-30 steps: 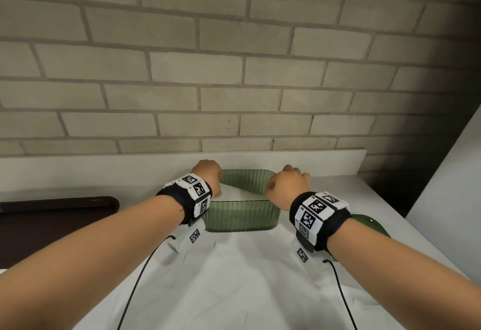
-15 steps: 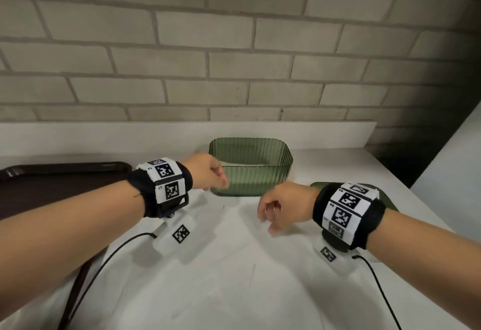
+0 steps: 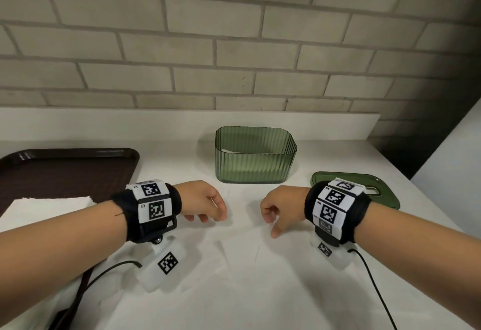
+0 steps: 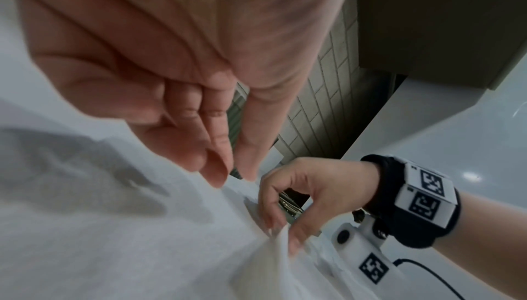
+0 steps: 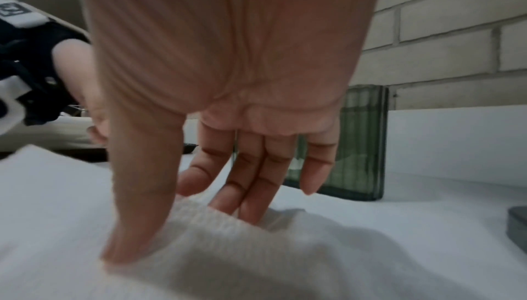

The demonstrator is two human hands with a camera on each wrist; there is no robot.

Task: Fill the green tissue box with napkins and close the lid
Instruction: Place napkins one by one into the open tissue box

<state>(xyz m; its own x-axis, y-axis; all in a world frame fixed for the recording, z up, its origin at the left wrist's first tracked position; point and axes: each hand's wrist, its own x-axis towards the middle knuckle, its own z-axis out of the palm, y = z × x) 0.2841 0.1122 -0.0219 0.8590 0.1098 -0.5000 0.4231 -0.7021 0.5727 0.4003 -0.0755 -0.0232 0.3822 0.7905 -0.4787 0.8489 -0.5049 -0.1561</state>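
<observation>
A raised fold of a soft, finely textured white napkin (image 5: pixel 228 232) is pinched between the thumb and fingers of the right hand (image 3: pixel 282 206), as is seen in both wrist views. The left hand (image 3: pixel 201 200) is held just above the same spread sheet with its fingers (image 4: pixel 216 147) loosely bent and close to the thumb; whether paper is caught between them cannot be told. The two hands are kept near each other, apart, over the white countertop (image 3: pixel 260 290), on which the napkin is laid out flat with faint creases. Behind the hands, the green tissue box (image 3: pixel 255 159) is stood upright and uncovered: a translucent, vertically ribbed plastic tub with rounded corners, in which a pale layer of white paper is visible low down through the wall. Its lid (image 3: pixel 374 186), a flat dark green piece with rounded corners and a slot, is laid on the countertop to the right of the box, partly hidden by the right wrist. To the left, a dark brown tray (image 3: pixel 65 170) with a raised rim is set, and a stack of white napkins (image 3: pixel 52 204) is rested on it.
</observation>
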